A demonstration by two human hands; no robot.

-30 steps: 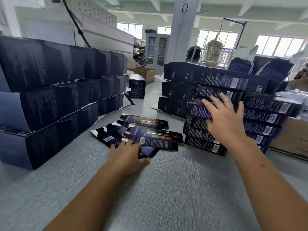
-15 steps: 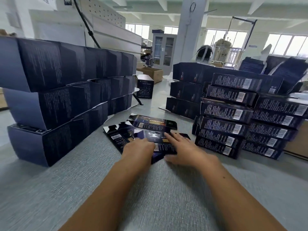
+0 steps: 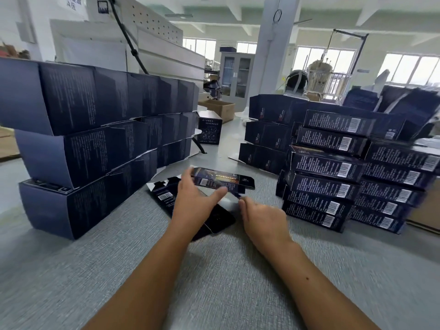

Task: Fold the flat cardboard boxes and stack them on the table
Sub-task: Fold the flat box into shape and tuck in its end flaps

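In the head view my left hand (image 3: 196, 201) grips a flat dark cardboard box (image 3: 222, 179) and holds it tilted just above the grey table (image 3: 214, 277), fingers over its far edge and thumb under its near edge. My right hand (image 3: 262, 219) is at the box's lower right corner, its curled fingertips pinching a small flap there. More flat boxes (image 3: 164, 196) lie on the table under my left hand. A stack of folded narrow dark boxes (image 3: 333, 167) with barcodes stands at the right.
Tall rows of larger dark boxes (image 3: 83, 139) wall off the left side. More dark boxes (image 3: 266, 139) stand behind the right stack, and a single small box (image 3: 209, 131) sits farther back. A pillar (image 3: 273, 44) and a brown carton (image 3: 220, 110) lie beyond the table.
My right hand came off the right stack and down to the flat boxes. My left hand has lifted one flat box off the pile, and my right hand now meets its corner.
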